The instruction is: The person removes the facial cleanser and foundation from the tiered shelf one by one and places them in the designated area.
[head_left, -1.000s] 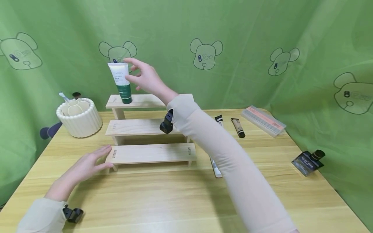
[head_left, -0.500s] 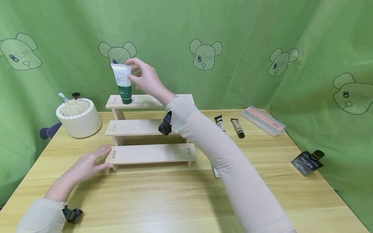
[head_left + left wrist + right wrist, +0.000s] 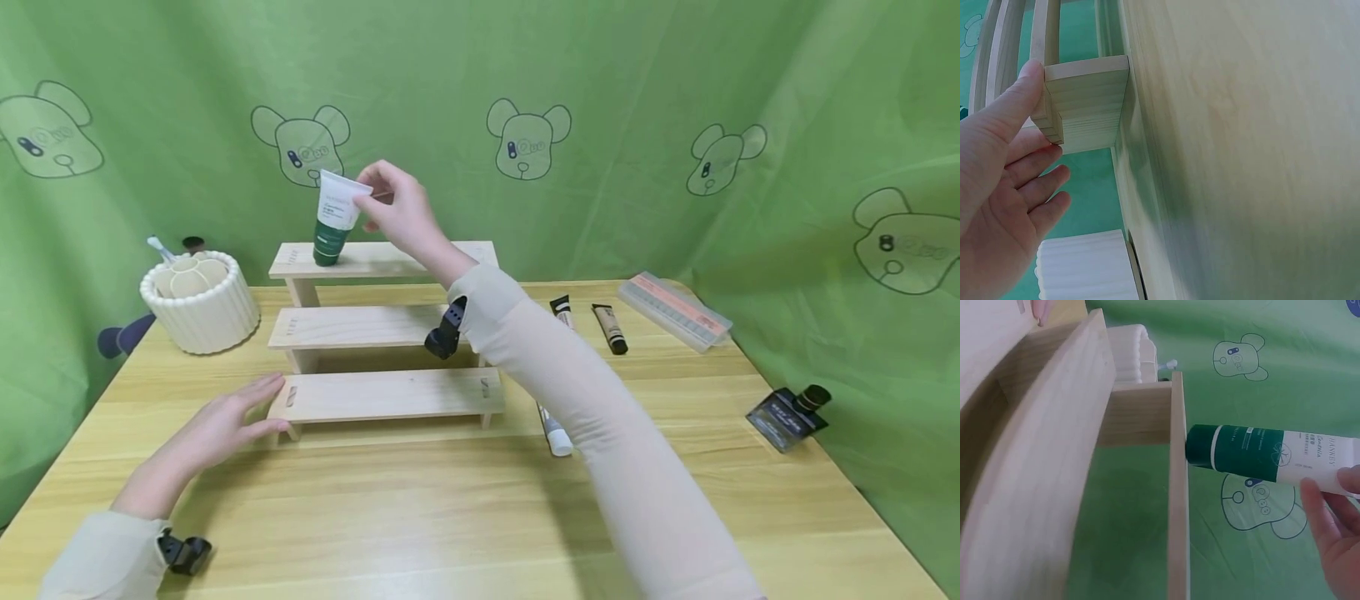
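A white and green squeeze tube (image 3: 335,218) stands cap down at the left end of the top tier of a three-tier wooden rack (image 3: 390,396). It leans to the right in the head view. My right hand (image 3: 401,208) pinches its flat upper end between thumb and fingers. In the right wrist view the tube's green cap (image 3: 1200,447) is right at the top board. My left hand (image 3: 225,421) grips the left end of the lowest tier. The left wrist view has the thumb (image 3: 1025,87) on the board's edge and a fingertip beneath.
Left of the rack stands a white ribbed pot (image 3: 202,308) holding brushes and a puff. Small tubes (image 3: 610,328) lie to the right, with a clear flat case (image 3: 675,310) behind. A dark bottle (image 3: 787,417) lies near the right edge. Green curtain surrounds the table.
The right hand has moved right and slightly down. The tube's upper end has swung right with it, from leaning left to leaning right. The left hand has stayed put.
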### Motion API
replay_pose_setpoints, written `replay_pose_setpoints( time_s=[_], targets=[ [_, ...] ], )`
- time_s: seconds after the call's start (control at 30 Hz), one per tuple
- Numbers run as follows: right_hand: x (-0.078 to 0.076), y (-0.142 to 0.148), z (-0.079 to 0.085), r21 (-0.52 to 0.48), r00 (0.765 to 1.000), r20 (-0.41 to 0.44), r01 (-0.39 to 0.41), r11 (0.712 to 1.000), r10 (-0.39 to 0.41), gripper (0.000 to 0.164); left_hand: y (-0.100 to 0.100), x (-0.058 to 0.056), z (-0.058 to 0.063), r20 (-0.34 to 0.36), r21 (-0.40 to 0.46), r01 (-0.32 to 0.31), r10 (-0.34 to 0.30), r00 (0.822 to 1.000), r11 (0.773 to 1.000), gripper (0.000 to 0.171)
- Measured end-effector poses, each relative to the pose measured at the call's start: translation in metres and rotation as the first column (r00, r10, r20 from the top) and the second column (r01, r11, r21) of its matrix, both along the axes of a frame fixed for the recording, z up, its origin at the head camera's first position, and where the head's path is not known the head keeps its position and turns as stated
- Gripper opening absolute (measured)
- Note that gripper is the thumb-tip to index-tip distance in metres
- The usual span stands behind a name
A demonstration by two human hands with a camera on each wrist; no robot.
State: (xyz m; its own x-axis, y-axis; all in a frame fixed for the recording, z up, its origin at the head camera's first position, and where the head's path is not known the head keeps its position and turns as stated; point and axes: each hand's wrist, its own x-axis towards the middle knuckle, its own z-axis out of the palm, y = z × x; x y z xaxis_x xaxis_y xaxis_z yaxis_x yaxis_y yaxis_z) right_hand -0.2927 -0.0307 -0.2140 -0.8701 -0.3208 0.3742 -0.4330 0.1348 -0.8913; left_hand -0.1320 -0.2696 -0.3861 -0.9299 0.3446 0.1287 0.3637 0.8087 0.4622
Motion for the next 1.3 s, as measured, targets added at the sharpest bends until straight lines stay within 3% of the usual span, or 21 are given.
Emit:
replay_pose_setpoints(
  time_s=[0.13,0.3,0.43,0.87,1.3],
  targets=[
    [0.005,0.009,-0.003,-0.111,1.0,0.023,-0.001,0.994,0.004,0.011,0.001,0.0,0.001,0.002,-0.001,0.001,-0.001,1.0,1.0,0.07],
    [0.008,0.024,-0.01,-0.209,1.0,-0.01,-0.017,0.978,0.016,0.012,0.001,0.0,0.001,-0.004,0.003,0.008,-0.008,1.0,1.0,0.07],
    [0.011,0.04,-0.013,-0.24,0.999,-0.031,-0.017,0.971,0.009,0.013,0.001,0.001,0.001,-0.002,0.008,0.004,-0.004,1.0,1.0,0.07],
    [0.031,0.11,-0.028,-0.357,0.996,0.055,0.089,0.93,-0.074,0.017,0.001,0.003,0.003,0.012,0.014,0.002,-0.002,1.0,1.0,0.07],
    [0.042,0.18,-0.053,-0.392,0.983,0.104,0.182,0.902,-0.153,0.017,0.001,0.003,0.002,0.009,0.018,0.002,-0.002,1.0,1.0,0.07]
  ],
)
